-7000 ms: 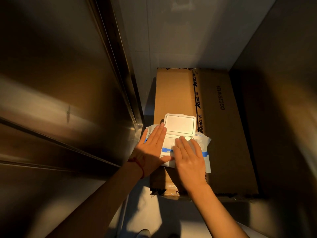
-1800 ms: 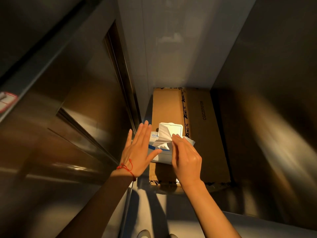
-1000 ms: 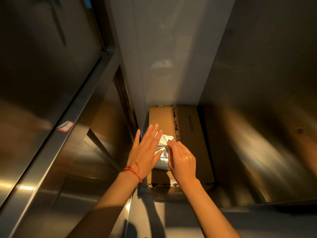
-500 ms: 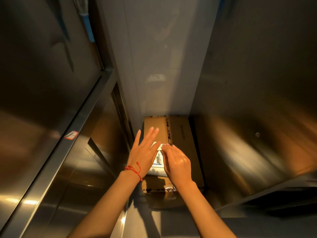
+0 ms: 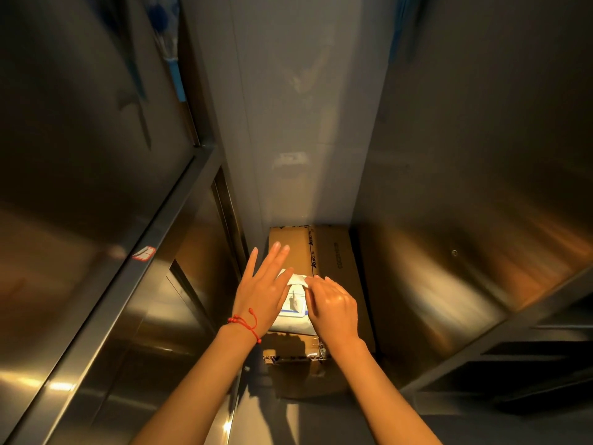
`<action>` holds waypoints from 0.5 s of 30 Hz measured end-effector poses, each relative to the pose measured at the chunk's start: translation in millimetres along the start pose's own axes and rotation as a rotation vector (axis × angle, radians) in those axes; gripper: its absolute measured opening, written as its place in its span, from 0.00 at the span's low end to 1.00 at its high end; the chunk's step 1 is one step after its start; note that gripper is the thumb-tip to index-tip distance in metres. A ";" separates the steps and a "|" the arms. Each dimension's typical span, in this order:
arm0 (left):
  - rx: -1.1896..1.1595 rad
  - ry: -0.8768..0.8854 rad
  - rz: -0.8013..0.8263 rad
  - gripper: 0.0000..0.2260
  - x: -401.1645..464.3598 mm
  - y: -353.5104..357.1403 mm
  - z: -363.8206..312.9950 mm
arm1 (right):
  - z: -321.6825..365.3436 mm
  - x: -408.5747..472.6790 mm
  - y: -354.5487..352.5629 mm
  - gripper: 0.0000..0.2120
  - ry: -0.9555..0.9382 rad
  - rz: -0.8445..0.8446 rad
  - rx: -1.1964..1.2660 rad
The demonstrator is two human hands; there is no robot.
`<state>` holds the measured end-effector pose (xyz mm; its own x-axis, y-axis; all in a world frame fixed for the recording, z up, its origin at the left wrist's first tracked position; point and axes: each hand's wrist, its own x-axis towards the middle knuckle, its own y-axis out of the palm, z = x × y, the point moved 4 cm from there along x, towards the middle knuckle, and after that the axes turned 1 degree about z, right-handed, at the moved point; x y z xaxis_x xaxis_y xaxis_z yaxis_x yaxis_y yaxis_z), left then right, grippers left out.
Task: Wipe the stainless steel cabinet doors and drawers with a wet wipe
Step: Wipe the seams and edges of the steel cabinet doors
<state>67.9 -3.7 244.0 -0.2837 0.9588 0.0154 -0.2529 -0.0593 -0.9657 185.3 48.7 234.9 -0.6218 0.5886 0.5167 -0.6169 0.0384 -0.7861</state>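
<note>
- Two hands work over a pack of wet wipes (image 5: 293, 311) lying on a cardboard box (image 5: 324, 252) on the floor, in the gap between stainless steel cabinet fronts on the left (image 5: 96, 220) and right (image 5: 465, 220).
- Left hand (image 5: 261, 289): fingers straight and slightly spread, palm pressing the pack's left side flat. A red cord bracelet (image 5: 245, 322) sits on that wrist.
- Right hand (image 5: 332, 305): fingers curled, tips pinching a wet wipe (image 5: 296, 279) at the pack's opening. The sheet is bunched between the two hands; I cannot tell whether it is fully free of the pack.
- Step judged: pulling out one wipe. No steel surface has been touched by it yet.
- Risk: a second sheet trails out with the first if the pull is fast, since wipes interleave.
- Risk: the light pack lifts off or slides on the box if the left palm eases before the sheet clears.
- Risk: a pinch on the corner only could tear the damp sheet.
- Risk: lid state is hidden by the hands; left open, remaining wipes would dry.
</note>
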 end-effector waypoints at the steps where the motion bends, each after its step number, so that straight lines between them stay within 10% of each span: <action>1: -0.021 0.006 -0.011 0.23 -3.6 -2.6 -0.2 | 0.6 -0.1 -1.0 0.26 0.004 -0.003 -0.008; 15: -0.065 0.118 -0.056 0.23 -28.1 -7.6 2.1 | 20.3 -19.8 -19.3 0.30 -0.132 -0.021 -0.139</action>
<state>75.9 -30.7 251.4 -0.1590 0.9864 0.0428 -0.2043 0.0096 -0.9789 199.7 19.9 246.8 -0.6735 0.4755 0.5660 -0.5633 0.1657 -0.8095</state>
